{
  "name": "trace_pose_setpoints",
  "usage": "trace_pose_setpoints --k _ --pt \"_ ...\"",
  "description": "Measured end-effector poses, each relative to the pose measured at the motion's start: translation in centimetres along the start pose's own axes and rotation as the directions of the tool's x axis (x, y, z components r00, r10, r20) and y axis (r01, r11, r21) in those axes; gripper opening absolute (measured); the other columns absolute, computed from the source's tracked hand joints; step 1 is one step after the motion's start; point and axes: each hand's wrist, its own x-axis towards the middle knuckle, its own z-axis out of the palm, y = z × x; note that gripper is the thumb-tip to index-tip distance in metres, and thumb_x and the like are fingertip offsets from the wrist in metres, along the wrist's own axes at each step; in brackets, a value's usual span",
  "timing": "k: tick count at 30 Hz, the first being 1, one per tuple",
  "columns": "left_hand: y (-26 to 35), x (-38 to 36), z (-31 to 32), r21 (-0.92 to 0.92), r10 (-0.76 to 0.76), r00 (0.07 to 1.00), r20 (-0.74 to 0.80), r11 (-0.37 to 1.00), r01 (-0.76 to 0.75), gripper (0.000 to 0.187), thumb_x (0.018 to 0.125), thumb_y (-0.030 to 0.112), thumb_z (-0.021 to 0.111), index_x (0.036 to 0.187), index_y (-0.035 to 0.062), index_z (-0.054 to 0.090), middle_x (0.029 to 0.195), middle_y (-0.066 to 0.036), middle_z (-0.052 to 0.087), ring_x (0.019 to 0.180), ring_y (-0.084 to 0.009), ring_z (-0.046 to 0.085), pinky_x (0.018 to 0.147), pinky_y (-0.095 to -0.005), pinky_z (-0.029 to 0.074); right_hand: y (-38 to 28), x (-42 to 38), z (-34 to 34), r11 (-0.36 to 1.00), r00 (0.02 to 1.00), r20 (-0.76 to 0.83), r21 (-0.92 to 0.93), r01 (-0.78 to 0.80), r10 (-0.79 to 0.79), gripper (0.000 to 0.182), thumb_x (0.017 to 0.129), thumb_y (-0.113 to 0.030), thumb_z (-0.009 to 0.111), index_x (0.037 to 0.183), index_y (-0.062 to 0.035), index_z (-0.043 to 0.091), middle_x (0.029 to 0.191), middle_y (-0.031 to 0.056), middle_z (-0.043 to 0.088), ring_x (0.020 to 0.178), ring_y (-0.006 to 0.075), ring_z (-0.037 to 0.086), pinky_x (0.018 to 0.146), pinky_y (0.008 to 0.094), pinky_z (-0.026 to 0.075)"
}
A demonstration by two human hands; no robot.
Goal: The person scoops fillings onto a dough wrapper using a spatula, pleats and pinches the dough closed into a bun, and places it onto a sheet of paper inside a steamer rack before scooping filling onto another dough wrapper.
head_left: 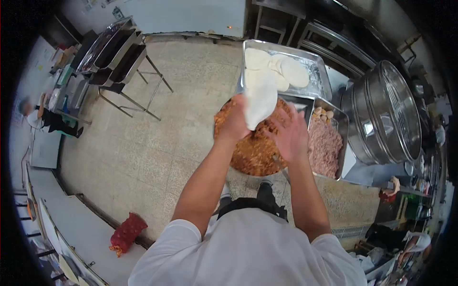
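Observation:
Above a wide round mass of orange-brown filling (251,156), my left hand (234,120) pinches the edge of a white flat dough sheet (261,101). The sheet hangs upright and partly covers the tray behind it. My right hand (292,133) is just right of the sheet, fingers spread, with nothing in it. Beneath that hand, a metal utensil handle (280,167) sticks out of the filling. At the back, several pale dough rounds (294,71) lie in a floured metal tray (318,64).
To the right, a metal pan (344,126) holds pink minced meat (326,148) and small yellowish pieces (323,113). Large stacked steamers (381,114) stand beyond it. A trolley with trays (119,59), a red mesh sack (128,232) and other people are farther off.

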Motion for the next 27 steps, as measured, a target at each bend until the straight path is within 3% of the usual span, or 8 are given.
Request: trace_pose_setpoints --k 5,7,10,15,16,18,21,27 --pt "5.3 -7.2 0.0 0.762 -0.240 0.846 0.477 0.592 -0.262 0.069 0.094 0.058 0.050 0.133 0.0013 0.054 0.149 -0.018 0.041 0.141 -0.0285 0.035 0.116 -0.0373 0.024 4.3 -0.6 2.0 0.878 0.939 0.318 0.477 -0.037 -0.134 0.051 0.095 -0.046 0.047 0.129 -0.0080 0.055 0.126 0.0122 0.060 0.116 0.0319 0.057 0.098 0.0531 0.047" --pt "5.2 -8.9 -4.1 0.567 0.148 0.974 0.174 0.793 -0.222 0.084 0.089 0.070 0.045 0.140 0.0033 0.047 0.150 -0.020 0.038 0.141 -0.0302 0.035 0.117 -0.0425 0.022 3.3 -3.0 4.6 0.786 0.903 0.429 0.552 -0.279 0.019 0.052 0.096 -0.044 0.044 0.130 -0.0064 0.054 0.129 0.0134 0.059 0.117 0.0344 0.058 0.100 0.0537 0.046" --pt "6.2 -10.6 -5.4 0.049 0.065 0.912 -0.405 0.998 -0.050 0.097 0.084 0.081 0.035 0.146 0.0059 0.038 0.146 -0.017 0.043 0.137 -0.0323 0.038 0.115 -0.0456 0.026 3.6 -4.3 7.0 0.816 0.872 0.482 0.468 -0.340 0.087 0.053 0.096 -0.045 0.044 0.131 -0.0070 0.054 0.130 0.0139 0.059 0.118 0.0355 0.057 0.101 0.0545 0.046" --pt "4.1 -15.0 -8.5 -0.603 -0.070 0.993 -0.097 0.798 -0.003 0.117 0.071 0.092 0.034 0.151 0.0073 0.027 0.153 -0.017 0.034 0.138 -0.0388 0.037 0.111 -0.0583 0.032 4.6 -4.6 6.8 0.921 0.904 0.287 -0.322 -0.219 0.316 0.050 0.099 -0.043 0.046 0.130 -0.0062 0.056 0.124 0.0130 0.062 0.108 0.0319 0.062 0.093 0.0467 0.050" --pt "4.2 -15.9 -9.2 -0.610 -0.087 0.993 -0.085 0.792 0.017 0.117 0.071 0.092 0.034 0.151 0.0073 0.027 0.153 -0.017 0.034 0.138 -0.0388 0.037 0.111 -0.0583 0.032 4.5 -4.7 4.0 0.821 0.882 0.431 -0.563 0.095 0.193 0.050 0.098 -0.042 0.048 0.130 -0.0048 0.056 0.123 0.0150 0.062 0.096 0.0320 0.065 0.088 0.0443 0.051" --pt "4.9 -17.5 -10.0 -0.639 -0.049 0.996 -0.073 0.769 -0.010 0.116 0.071 0.091 0.037 0.151 0.0079 0.027 0.153 -0.017 0.034 0.137 -0.0385 0.038 0.110 -0.0582 0.033 2.5 -7.3 1.2 -0.033 0.871 0.487 -0.871 0.489 0.057 0.044 0.097 -0.035 0.050 0.127 -0.0024 0.057 0.120 0.0208 0.062 0.093 0.0324 0.067 0.083 0.0435 0.054" --pt "6.6 -19.7 -9.1 -0.606 0.012 0.991 -0.130 0.791 -0.089 0.114 0.071 0.087 0.044 0.151 0.0075 0.026 0.154 -0.017 0.032 0.137 -0.0401 0.037 0.111 -0.0597 0.031 2.2 -11.6 -1.8 -0.651 0.962 0.253 -0.714 0.257 0.102 0.036 0.095 -0.027 0.050 0.116 0.0004 0.062 0.109 0.0267 0.064 0.094 0.0331 0.067 0.077 0.0448 0.055" --pt "7.0 -19.0 -11.5 -0.476 0.002 0.978 -0.208 0.874 -0.103 0.111 0.073 0.085 0.047 0.149 0.0060 0.031 0.152 -0.018 0.035 0.135 -0.0390 0.040 0.109 -0.0582 0.035 4.2 -10.1 -6.7 -0.622 0.955 0.295 -0.753 0.215 -0.027 0.021 0.084 -0.013 0.054 0.090 -0.0017 0.071 0.078 0.0197 0.069 0.076 0.0334 0.070 0.067 0.0460 0.056"
